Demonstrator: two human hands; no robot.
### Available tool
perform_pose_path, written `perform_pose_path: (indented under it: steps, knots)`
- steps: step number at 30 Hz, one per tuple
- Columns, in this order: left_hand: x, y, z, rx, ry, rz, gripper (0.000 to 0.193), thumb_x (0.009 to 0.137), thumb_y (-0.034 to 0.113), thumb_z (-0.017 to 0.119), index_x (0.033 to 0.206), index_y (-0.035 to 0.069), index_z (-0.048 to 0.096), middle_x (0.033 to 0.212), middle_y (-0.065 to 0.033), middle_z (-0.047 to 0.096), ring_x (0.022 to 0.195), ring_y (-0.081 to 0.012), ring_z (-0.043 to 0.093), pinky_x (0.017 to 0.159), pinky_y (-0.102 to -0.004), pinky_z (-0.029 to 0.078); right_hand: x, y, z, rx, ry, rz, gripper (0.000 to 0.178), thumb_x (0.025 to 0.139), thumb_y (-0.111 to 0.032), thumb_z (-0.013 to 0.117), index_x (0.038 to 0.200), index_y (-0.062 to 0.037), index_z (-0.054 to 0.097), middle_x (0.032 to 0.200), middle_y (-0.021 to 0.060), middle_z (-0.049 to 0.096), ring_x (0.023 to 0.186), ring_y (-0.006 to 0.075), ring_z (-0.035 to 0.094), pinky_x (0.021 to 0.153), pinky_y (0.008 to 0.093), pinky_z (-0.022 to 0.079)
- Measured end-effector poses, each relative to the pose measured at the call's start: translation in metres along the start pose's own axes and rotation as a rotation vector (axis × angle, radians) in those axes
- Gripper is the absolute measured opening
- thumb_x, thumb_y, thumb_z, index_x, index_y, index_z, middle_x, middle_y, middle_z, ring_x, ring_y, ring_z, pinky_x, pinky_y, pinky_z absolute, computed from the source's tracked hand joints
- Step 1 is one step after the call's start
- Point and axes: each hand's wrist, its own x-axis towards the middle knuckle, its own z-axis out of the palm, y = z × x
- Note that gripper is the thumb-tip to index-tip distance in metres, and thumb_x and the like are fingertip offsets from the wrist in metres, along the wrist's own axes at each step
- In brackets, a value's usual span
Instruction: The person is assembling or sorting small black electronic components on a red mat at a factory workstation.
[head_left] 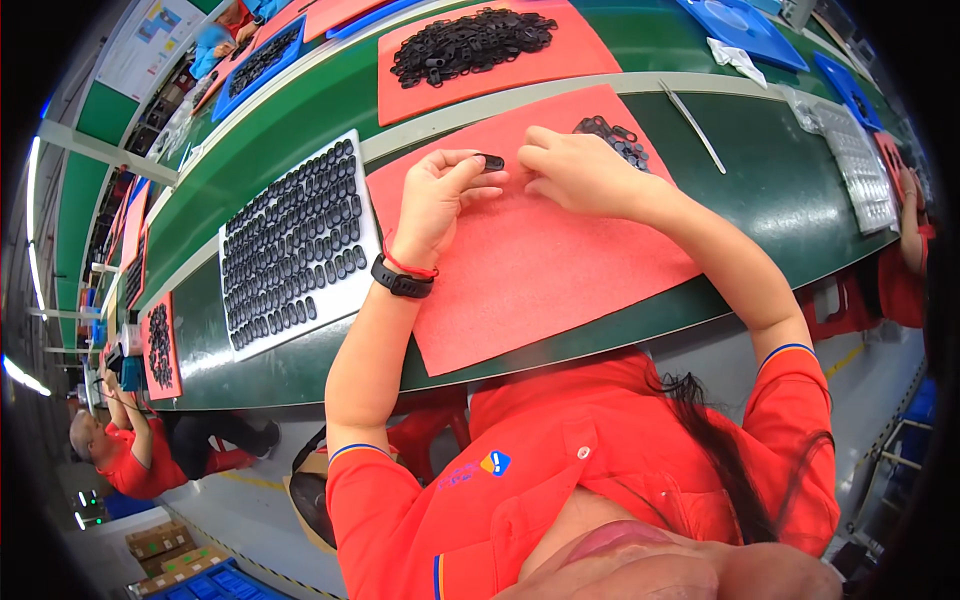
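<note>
My left hand pinches a small black oval plastic piece between thumb and fingers, above the red foam mat. Just to its right, my right hand is closed, its fingertips curled together and pointing toward the piece. Whatever those fingertips hold, if anything, is hidden or too small to name. Beyond my right wrist, a small heap of dark oval pieces lies at the mat's far right corner. To the left, a white tray carries rows of similar black oval pieces.
Across a pale rail, a second red mat bears a large pile of black loop-shaped pieces. Metal tweezers lie on the green table. A clear plastic tray stands at the right. Other people sit at both sides.
</note>
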Motion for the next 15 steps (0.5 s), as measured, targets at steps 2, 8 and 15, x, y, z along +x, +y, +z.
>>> perform_pose_path:
  steps: [2, 8, 15]
  knots:
    - [0.0, 0.001, 0.002, -0.008, -0.009, -0.001, 0.018, 0.086, 0.006, 0.056, 0.097, -0.007, 0.052, 0.091, -0.0146, 0.061, 0.082, -0.0235, 0.066, 0.066, -0.0282, 0.055, -0.006, 0.0, -0.009, 0.135, 0.042, 0.036, 0.014, 0.078, -0.008, 0.061, 0.088, -0.0026, 0.054, 0.081, 0.0109, 0.054, 0.073, 0.0274, 0.057, 0.065, 0.0346, 0.046]
    - [0.002, -0.005, 0.004, 0.073, -0.015, -0.051, 0.018, 0.088, 0.012, 0.054, 0.1, -0.002, 0.053, 0.086, -0.0107, 0.063, 0.072, -0.0189, 0.065, 0.056, -0.0232, 0.051, -0.02, -0.004, -0.016, 0.449, 0.192, 0.189, 0.015, 0.083, -0.002, 0.055, 0.097, -0.0014, 0.057, 0.082, 0.0087, 0.06, 0.075, 0.0184, 0.059, 0.067, 0.0286, 0.046]
    - [-0.006, -0.002, 0.01, 0.082, -0.052, -0.091, 0.017, 0.09, 0.012, 0.051, 0.101, 0.0, 0.051, 0.083, -0.012, 0.062, 0.061, -0.0146, 0.062, 0.051, -0.0208, 0.049, -0.023, -0.007, -0.012, 0.95, 0.206, 0.351, 0.007, 0.084, -0.005, 0.059, 0.09, -0.0025, 0.061, 0.084, 0.004, 0.059, 0.077, 0.0122, 0.057, 0.07, 0.0242, 0.045]
